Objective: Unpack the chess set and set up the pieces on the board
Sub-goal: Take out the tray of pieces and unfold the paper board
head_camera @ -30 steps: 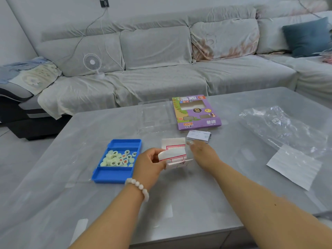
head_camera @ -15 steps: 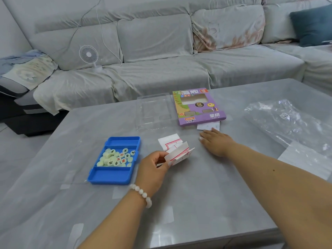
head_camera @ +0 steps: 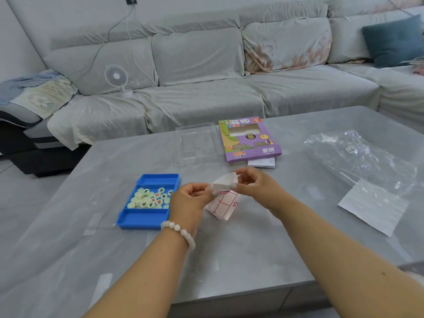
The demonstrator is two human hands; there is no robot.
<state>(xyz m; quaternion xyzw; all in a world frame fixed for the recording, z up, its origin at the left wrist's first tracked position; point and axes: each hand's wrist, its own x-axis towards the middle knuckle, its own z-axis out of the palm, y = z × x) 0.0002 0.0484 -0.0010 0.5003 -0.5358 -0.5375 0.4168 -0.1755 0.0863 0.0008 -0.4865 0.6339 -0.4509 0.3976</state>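
While both hands pinch the folded paper board (head_camera: 223,196) above the grey table (head_camera: 229,260), the left hand (head_camera: 191,200) grips its left edge and the right hand (head_camera: 254,187) its top — the blue tray (head_camera: 146,218) of round pieces (head_camera: 150,198) sits at nine o'clock of them, the purple box (head_camera: 249,138) at twelve.

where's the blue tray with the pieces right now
In the head view the blue tray lies on the table, left of centre, right beside the left hand, which holds the folded paper board with the right hand.
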